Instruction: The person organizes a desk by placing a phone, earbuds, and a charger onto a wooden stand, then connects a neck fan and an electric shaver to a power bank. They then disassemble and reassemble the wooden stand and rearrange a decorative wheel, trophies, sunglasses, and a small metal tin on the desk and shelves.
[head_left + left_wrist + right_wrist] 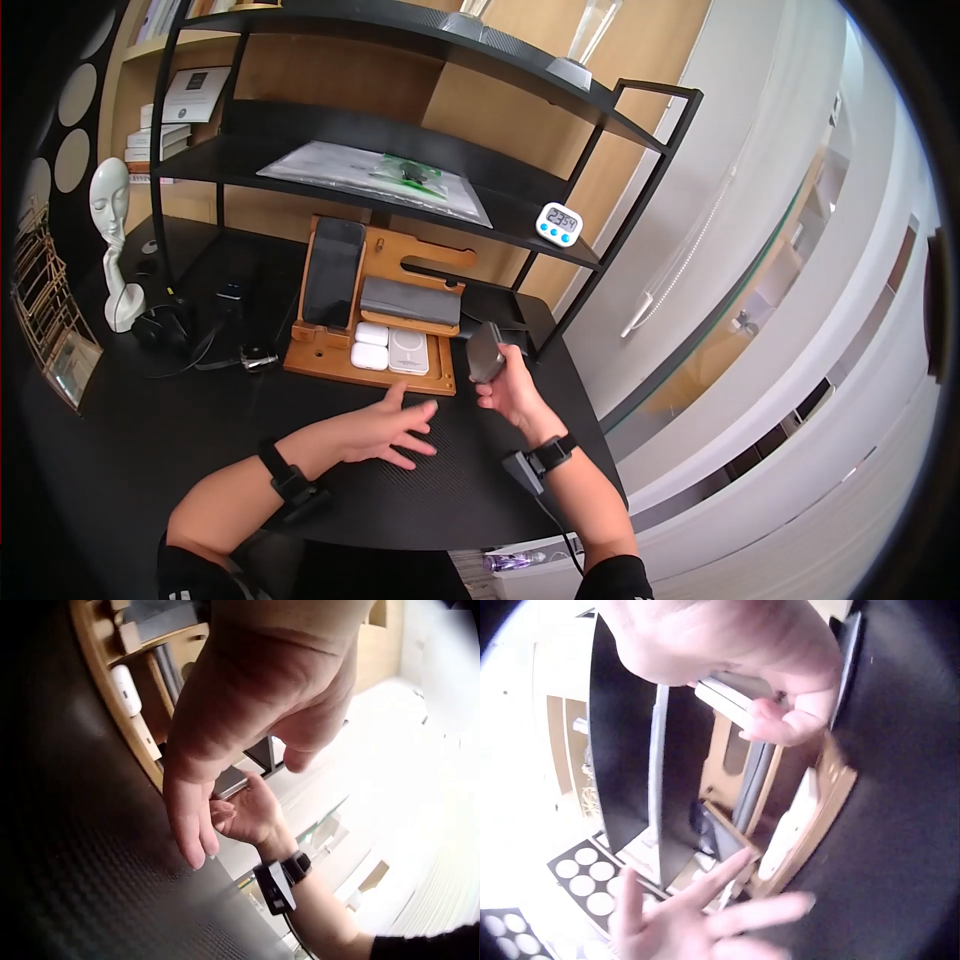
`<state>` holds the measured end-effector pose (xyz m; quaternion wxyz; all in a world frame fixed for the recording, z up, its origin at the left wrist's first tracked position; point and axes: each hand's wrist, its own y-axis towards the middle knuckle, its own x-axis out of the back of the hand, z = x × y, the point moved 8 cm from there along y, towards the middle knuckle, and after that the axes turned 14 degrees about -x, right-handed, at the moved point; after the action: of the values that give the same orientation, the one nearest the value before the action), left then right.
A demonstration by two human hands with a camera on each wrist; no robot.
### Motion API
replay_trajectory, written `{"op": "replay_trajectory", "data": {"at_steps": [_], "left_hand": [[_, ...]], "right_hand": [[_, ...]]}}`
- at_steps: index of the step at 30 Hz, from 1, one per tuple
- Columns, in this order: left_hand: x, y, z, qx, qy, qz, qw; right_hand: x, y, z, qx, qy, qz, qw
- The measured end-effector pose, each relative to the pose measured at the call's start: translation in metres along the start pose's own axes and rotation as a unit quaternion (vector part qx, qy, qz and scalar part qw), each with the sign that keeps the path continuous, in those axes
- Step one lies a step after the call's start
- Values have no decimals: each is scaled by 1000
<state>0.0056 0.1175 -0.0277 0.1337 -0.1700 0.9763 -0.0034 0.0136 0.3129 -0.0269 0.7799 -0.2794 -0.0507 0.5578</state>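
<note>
My right hand (pixel 515 385) grips a flat grey rectangular slab (pixel 485 352) on edge, raised beside the right side of a wooden desk organizer (pixel 385 268). In the right wrist view, thumb and fingers close round the slab (pixel 727 699), which shows a pale edge. My left hand (pixel 385 425) hovers near the organizer's front edge, fingers spread, holding nothing. On the organizer a dark phone (pixel 334 272) leans at the left, with a grey oblong case (pixel 410 303) beside it. Two small white earbud cases (pixel 369 356) and a white magnetic battery pack (pixel 408 352) lie in its front tray.
A black shelf (pixel 225 172) rises behind, carrying a plastic-wrapped sheet (pixel 350 177) and a white digital timer (pixel 558 225). Left on the black desk (pixel 230 430) are a white head sculpture (pixel 110 200), a wire rack (pixel 50 290), a watch (pixel 258 358) and cables. A cable trails from my right wristband.
</note>
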Motion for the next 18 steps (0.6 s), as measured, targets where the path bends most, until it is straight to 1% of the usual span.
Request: {"op": "replay_trajectory", "data": {"at_steps": [1,2,3,4,5,6,8,9,10,12,14,17,18], "left_hand": [[7,8,7,-5,-44,-9,999],[11,11,11,-6,-45,-12,999],[12,14,12,-4,-107,-22,994],[13,15,12,-4,-168,-30,985],[9,15,9,-18,-173,24,984],[11,14,10,-11,-193,5,981],[20,13,20,2,-179,-17,984],[26,15,29,9,-201,-10,980],[30,12,31,14,-208,-26,978],[34,10,31,14,-189,-42,981],[34,8,25,12,-180,-54,982],[35,9,33,25,-170,-47,984],[35,9,32,15,-163,-42,986]], "right_hand": [[-20,-11,-2,19,12,9,1000],[-36,-11,-10,-3,29,83,996],[-56,-16,-17,-16,33,122,992],[-70,-19,-27,-31,28,139,989],[-82,-18,-35,-17,14,155,988],[-93,-17,-42,-3,2,171,985],[-111,-16,-49,32,-32,161,986],[-110,-7,-59,9,-39,175,984],[-114,-6,-60,-2,-13,163,986],[-113,1,-69,-51,-31,215,975],[-112,4,-68,-44,-40,216,975],[-109,1,-71,-47,-62,225,971],[-108,2,-71,-39,-63,234,969]]}}
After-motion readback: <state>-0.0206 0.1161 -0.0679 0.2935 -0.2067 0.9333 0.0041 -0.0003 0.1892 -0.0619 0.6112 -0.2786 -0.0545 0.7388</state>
